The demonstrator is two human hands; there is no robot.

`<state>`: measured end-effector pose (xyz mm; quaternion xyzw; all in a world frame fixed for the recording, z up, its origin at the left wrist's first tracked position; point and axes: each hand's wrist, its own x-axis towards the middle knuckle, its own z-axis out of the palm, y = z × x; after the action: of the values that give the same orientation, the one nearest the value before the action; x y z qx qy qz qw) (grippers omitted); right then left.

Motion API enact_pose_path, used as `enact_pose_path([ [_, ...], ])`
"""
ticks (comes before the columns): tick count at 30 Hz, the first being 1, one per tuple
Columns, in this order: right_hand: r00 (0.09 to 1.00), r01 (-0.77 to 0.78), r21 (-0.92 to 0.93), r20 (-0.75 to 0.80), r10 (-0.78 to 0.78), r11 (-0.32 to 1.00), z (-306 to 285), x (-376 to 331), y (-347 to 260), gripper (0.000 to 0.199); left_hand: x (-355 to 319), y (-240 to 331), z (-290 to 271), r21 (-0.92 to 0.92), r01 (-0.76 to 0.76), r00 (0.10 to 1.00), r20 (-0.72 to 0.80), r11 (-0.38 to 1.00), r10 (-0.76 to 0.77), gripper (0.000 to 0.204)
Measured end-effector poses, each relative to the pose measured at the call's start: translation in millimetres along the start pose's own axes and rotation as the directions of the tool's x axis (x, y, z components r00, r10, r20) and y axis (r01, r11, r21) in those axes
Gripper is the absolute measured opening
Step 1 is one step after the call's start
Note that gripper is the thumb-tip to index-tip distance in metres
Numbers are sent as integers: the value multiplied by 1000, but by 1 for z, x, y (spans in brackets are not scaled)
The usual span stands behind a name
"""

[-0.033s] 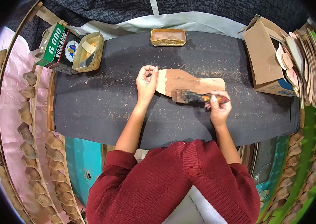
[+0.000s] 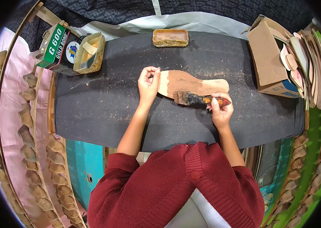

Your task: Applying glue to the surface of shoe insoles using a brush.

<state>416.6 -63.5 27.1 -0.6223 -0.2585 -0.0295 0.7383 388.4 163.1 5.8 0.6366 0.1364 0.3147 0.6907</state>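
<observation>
A shoe insole (image 2: 190,83) lies on the black-covered table in front of me, pale at both ends and darker brown across the middle. My left hand (image 2: 149,81) pinches its left, wider end between thumb and fingers. In my right hand (image 2: 221,110), the fingers are wrapped round the handle of a flat brush (image 2: 192,98), which is blackened in the middle and red and yellow towards its end. Its wide brown bristles lie at the insole's near edge and overlap it. The bristle tips point left.
A shallow yellowish tray (image 2: 170,44) sits at the table's far edge. At the far left, a green and black tin (image 2: 59,49) stands behind another yellowish tray (image 2: 99,57). A cardboard box (image 2: 261,57) with stacked soles (image 2: 316,64) occupies the right. Scraps litter the table (image 2: 103,102); shelves of shoe lasts (image 2: 27,133) flank it.
My right hand and the brush have shifted slightly to the left along the insole's near edge. My left hand and the insole look unmoved.
</observation>
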Motion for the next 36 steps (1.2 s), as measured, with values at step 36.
enact_pose_path([
  [36, 995, -103, -83, 2, 103, 991, -2, 31, -39, 11, -1, 11, -5, -34, -33, 995, 96, 999, 36, 13],
])
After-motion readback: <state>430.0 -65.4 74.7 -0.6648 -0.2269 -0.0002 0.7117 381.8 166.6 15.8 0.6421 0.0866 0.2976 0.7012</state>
